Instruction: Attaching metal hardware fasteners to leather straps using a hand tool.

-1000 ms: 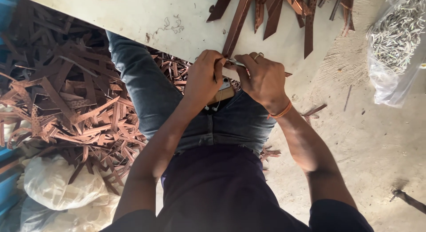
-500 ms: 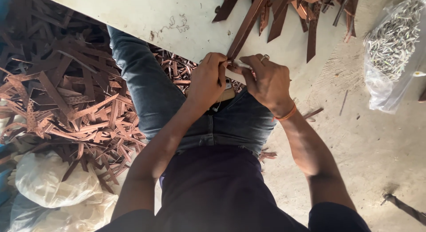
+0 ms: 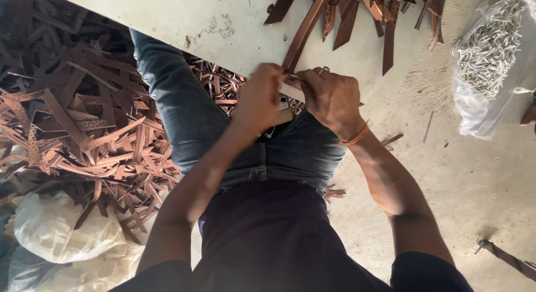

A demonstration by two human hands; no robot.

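Both hands, left hand [image 3: 258, 99] and right hand [image 3: 330, 99], pinch the near end of a brown strap [image 3: 301, 35] lying on the pale board [image 3: 167, 24]; a loose pinch could let it slip floorward.

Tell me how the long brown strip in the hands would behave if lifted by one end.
The long brown strip looks thin and flat like leather, so it would probably droop. It seems light for its length. Lying flat on the pale board, it should not roll. Left hand and right hand pinch its near end.
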